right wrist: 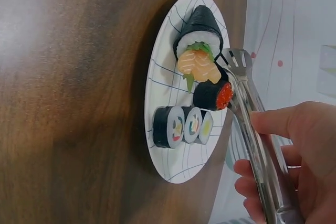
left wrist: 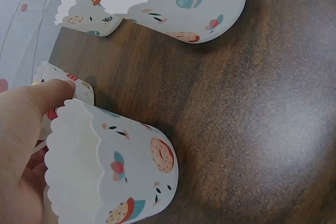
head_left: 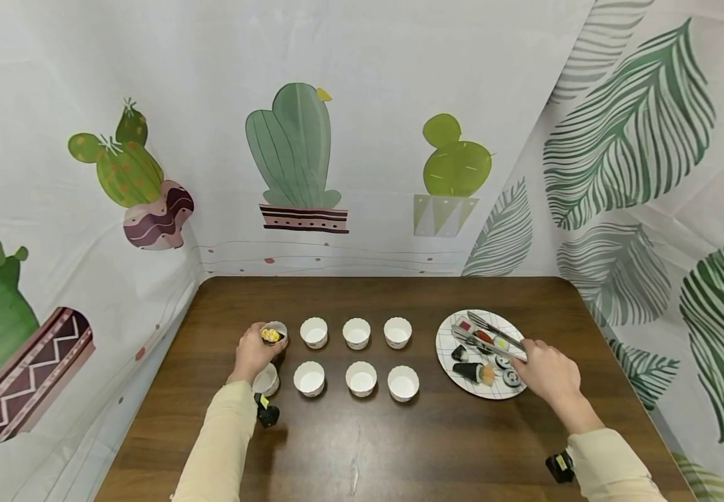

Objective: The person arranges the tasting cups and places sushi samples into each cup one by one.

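My left hand [head_left: 254,353] holds a scalloped paper cup [head_left: 283,333] at the back left, its thumb on the rim in the left wrist view. Inside that cup sits a yellow-topped sushi piece [head_left: 270,335]. Over a round plate [right wrist: 168,61], my right hand [head_left: 549,373] grips metal tongs [right wrist: 260,150]. Their tips are apart, near a small red-topped piece [head_left: 464,325]; whether they touch it I cannot tell. The plate also bears a hand roll [right wrist: 199,24], a red roe sushi [right wrist: 212,95] and sliced sushi rolls [right wrist: 170,127].
More paper cups stand in two rows across the table's middle, among them a back-row cup [head_left: 356,334] and a front-row cup [head_left: 403,383]. One cup [head_left: 265,381] is just in front of the left hand. Patterned cloth [head_left: 374,258] hangs behind the brown table [head_left: 337,446].
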The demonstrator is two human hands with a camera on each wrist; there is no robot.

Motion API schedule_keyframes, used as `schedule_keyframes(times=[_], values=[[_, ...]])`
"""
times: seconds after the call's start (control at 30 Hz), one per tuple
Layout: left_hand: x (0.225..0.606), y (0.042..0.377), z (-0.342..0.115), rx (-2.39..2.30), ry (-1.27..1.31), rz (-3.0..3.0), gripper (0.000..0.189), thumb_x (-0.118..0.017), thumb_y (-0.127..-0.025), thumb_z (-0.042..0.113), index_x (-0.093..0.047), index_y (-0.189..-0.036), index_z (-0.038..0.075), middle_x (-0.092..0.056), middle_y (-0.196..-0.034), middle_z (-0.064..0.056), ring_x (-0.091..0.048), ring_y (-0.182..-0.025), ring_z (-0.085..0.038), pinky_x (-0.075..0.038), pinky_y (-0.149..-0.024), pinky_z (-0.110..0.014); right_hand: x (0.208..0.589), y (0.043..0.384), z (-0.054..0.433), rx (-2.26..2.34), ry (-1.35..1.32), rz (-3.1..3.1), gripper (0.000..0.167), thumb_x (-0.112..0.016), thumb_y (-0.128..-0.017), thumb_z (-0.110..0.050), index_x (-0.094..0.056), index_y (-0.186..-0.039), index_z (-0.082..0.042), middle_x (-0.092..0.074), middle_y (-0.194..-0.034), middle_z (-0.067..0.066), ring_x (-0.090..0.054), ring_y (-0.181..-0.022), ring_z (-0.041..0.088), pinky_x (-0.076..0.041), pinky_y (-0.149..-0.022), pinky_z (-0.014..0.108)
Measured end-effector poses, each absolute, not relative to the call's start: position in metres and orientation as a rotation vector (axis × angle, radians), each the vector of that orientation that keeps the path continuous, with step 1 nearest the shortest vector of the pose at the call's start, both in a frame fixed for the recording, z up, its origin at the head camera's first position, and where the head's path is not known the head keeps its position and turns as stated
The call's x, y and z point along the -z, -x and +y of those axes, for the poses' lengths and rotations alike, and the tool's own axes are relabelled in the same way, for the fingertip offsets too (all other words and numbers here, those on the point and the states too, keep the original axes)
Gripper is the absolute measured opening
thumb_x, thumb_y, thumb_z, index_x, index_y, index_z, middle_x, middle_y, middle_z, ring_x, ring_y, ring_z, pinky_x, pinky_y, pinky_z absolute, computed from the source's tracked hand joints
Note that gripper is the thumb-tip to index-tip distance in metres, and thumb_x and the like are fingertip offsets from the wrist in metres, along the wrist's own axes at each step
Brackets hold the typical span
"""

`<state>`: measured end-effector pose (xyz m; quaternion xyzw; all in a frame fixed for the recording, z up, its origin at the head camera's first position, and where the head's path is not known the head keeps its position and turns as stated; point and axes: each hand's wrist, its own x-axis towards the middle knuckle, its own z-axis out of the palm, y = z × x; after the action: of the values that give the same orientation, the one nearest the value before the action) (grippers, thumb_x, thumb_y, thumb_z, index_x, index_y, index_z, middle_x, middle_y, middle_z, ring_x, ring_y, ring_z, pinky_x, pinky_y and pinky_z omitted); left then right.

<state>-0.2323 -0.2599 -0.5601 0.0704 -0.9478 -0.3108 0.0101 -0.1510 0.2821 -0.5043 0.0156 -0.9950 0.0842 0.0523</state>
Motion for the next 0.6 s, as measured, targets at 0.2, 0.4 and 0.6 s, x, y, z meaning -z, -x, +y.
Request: schedule_keyframes(times=[0.2, 0.4, 0.6], values=[[0.5618, 0.2314, -0.26, 0.979, -0.211, -2.944, 0.066, -0.073, -0.076, 0.026, -0.044, -0.126, -0.005, -0.053, -0.119, -0.026, -0.051, -0.11, -0.042, -0.039, -0.091, -0.056, 0.4998, 0.1561, 0.2811, -0.233, -0.054, -3.072, 0.036, -0.064, -0.08, -0.029, -0.06, -0.097, 0.003, -0.061, -0.082, 0.018, -0.059, -0.067, 0.037, -0.043, -0.05, 0.05], [0.5646, 0.2317, -0.2605, 0.966, -0.205, -2.944, 0.069, -0.073, -0.076, 0.026, -0.042, -0.129, -0.006, -0.051, -0.122, -0.027, -0.05, -0.111, -0.043, -0.039, -0.091, -0.056, 0.4972, 0.1588, 0.2799, -0.227, -0.058, -3.09, 0.03, -0.064, -0.08, -0.027, -0.06, -0.091, 0.001, -0.062, -0.081, 0.018, -0.059, -0.063, 0.036, -0.041, -0.048, 0.048], [0.5636, 0.2298, -0.26, 0.949, -0.19, -2.939, 0.076, -0.074, -0.073, 0.025, -0.037, -0.133, -0.005, -0.047, -0.127, -0.029, -0.048, -0.113, -0.046, -0.038, -0.092, -0.057, 0.4954, 0.1582, 0.2802, -0.235, -0.06, -3.098, 0.029, -0.064, -0.08, -0.026, -0.06, -0.091, 0.001, -0.062, -0.081, 0.018, -0.058, -0.063, 0.037, -0.042, -0.049, 0.049]])
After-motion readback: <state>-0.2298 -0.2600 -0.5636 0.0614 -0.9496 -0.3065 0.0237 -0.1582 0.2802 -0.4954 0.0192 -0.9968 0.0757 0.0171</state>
